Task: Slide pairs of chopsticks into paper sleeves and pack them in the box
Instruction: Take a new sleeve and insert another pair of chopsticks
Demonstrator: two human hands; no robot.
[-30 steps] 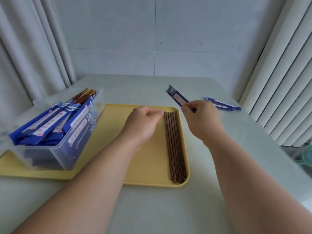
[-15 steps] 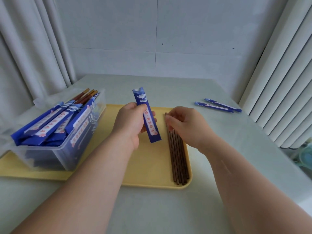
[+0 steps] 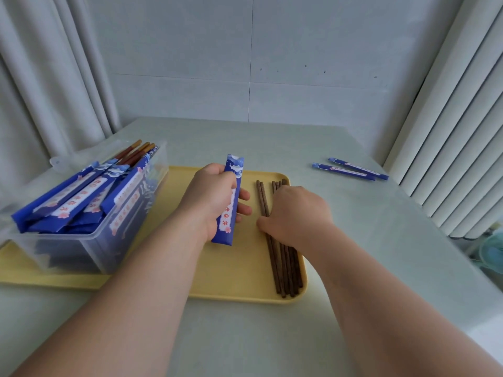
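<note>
On the yellow tray, near the middle of the worktop, the left hand is clamped round a blue sleeve, held upright with what seems its open end far. Just right of it the right hand lies over the loose chopsticks, fingers curled down onto them; whether they pinch anything is hidden and cannot be told. One pair sits slightly left of the rest at the far end. The box at the left holds sleeved pairs, and two spare sleeves lie far right. The step looks to be picking out a pair for sleeving. Next, both sticks need lifting together, tips level, and feeding into the sleeve's mouth
</note>
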